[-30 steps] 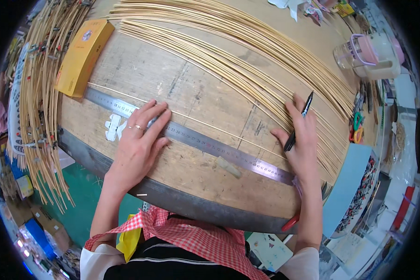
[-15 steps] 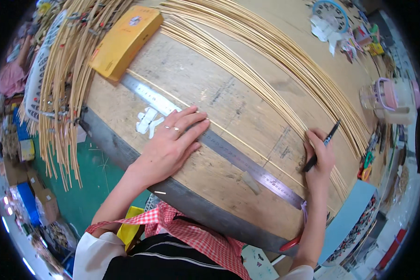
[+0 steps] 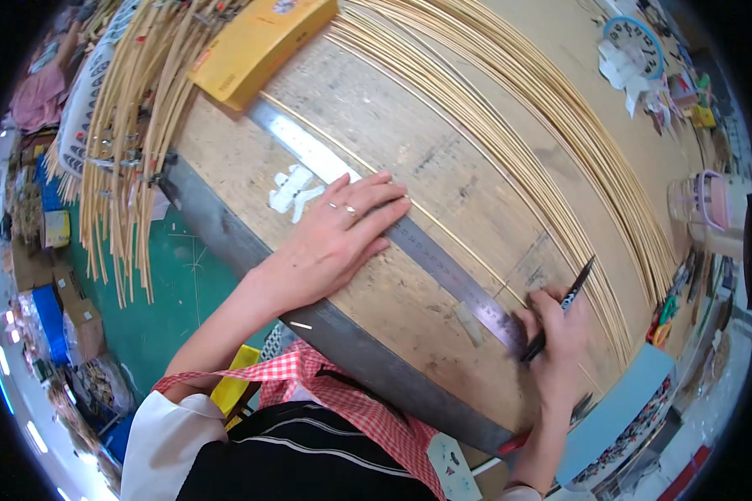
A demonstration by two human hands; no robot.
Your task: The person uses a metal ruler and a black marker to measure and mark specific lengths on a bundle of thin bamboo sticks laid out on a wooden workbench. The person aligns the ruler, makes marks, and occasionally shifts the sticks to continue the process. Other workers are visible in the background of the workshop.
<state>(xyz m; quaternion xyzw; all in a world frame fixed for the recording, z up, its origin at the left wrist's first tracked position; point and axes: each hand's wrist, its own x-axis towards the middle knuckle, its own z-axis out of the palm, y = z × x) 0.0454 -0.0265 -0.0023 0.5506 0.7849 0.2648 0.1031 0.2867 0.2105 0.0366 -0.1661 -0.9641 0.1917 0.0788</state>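
Observation:
My left hand [image 3: 338, 238] lies across a long steel ruler [image 3: 439, 269], fingers stretched out and pressing down, the fingertips at a thin pale cane stick [image 3: 457, 242] laid along the ruler's far edge. My right hand [image 3: 557, 330], slightly blurred, is closed around a black pen [image 3: 577, 282]. One end of the pen points up and away; the lower end is down beside the ruler's right end, near the stick. Whether the tip touches the stick I cannot tell. The far left end of stick and ruler meets a yellow box [image 3: 263, 54].
Long bundles of cane sticks [image 3: 510, 146] curve across the wooden board [image 3: 368, 326] beyond the ruler. More clipped sticks [image 3: 134, 142] hang over the left edge. White scraps [image 3: 292, 190] lie by my left hand. At right are scissors [image 3: 664, 321], a light blue box [image 3: 618, 409] and a jug [image 3: 710, 209].
My right hand has moved down and nearer with the pen, to the ruler's right end. The left hand stays on the ruler. The whole view has shifted a little.

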